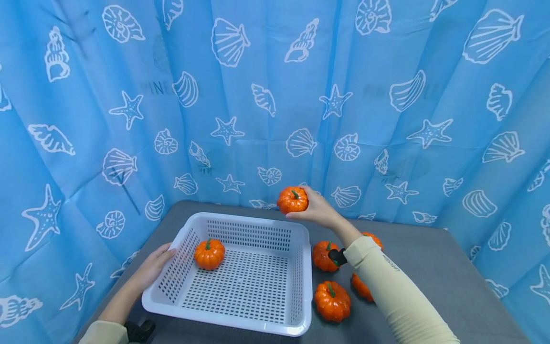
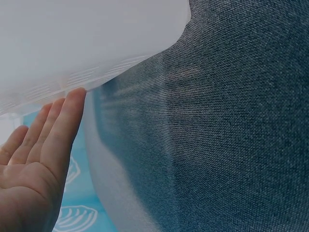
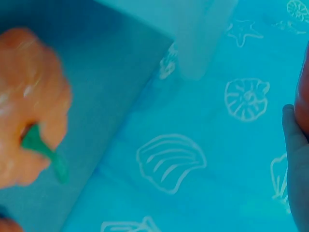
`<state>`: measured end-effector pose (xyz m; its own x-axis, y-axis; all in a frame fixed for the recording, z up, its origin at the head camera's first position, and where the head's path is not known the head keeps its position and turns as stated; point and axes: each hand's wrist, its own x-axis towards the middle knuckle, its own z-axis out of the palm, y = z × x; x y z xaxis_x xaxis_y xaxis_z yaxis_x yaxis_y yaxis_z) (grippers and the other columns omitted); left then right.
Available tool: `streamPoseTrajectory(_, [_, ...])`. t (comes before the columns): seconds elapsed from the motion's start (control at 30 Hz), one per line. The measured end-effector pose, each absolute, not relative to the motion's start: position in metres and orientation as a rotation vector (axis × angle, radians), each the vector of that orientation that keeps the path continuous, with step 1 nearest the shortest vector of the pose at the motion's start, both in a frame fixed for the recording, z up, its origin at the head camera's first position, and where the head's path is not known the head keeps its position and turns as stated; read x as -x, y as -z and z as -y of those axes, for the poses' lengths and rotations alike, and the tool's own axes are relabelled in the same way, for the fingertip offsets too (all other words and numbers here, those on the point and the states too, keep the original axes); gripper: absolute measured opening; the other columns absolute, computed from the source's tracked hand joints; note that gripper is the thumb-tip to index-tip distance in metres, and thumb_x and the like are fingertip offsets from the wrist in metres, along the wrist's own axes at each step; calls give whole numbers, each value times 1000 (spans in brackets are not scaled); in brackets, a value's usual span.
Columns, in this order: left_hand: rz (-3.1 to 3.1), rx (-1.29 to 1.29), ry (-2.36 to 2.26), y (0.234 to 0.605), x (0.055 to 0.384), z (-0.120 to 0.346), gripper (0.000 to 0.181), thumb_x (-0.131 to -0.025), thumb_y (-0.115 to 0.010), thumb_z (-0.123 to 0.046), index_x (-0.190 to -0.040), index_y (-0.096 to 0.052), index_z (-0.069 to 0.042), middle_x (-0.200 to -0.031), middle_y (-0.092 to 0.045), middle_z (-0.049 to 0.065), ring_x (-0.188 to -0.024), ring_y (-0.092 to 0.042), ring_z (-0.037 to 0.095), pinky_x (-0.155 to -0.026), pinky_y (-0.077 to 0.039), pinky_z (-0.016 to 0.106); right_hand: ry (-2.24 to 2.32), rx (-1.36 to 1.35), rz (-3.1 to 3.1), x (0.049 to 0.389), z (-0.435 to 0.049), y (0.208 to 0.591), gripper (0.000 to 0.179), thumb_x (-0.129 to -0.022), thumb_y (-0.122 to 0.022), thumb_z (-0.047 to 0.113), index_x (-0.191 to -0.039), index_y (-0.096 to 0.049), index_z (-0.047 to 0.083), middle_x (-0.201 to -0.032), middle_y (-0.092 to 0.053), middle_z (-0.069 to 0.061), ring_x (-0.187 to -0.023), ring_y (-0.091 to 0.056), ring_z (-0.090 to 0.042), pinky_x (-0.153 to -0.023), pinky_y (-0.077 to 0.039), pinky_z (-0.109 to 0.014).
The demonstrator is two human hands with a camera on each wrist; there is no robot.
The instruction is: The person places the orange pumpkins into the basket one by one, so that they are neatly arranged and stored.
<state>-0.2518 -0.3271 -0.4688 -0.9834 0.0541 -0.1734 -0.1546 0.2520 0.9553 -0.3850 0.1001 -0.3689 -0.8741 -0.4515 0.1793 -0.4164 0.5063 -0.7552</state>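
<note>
My right hand grips a small orange pumpkin with a green stem, raised above the back right corner of a white plastic basket. In the right wrist view only part of that hand shows at the right edge, against the held pumpkin. My left hand rests at the basket's left side. The left wrist view has this hand with its fingers straight, fingertips at the basket's wall. Inside the basket, toward the left, sits another pumpkin.
Right of the basket several more pumpkins lie on the grey table, some partly hidden by my right sleeve. A blue curtain with white shell and starfish prints hangs behind the table.
</note>
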Motion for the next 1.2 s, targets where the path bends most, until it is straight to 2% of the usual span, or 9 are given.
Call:
streamPoseTrajectory(0.77, [-2353,127,-1825,467,251,326,61,-99,-38,-47,-148,-22,-15,-131,-51,27,-93,-68,35,-68,-58,49,1385,870,-2469,371,3,379,82,-75,-80,36,-140,-34,14,-124,-55,-2,-105,-57,-16,-89,-53,-34])
streamPoseTrajectory(1.2, [-2356,116,-1834,467,252,326,58,-99,-39,-47,-146,-25,-17,-132,-51,26,-93,-68,33,-68,-58,49,1251,831,-2450,362,30,405,81,-74,-79,41,-136,-37,10,-119,-57,-2,-100,-58,-14,-87,-52,-32])
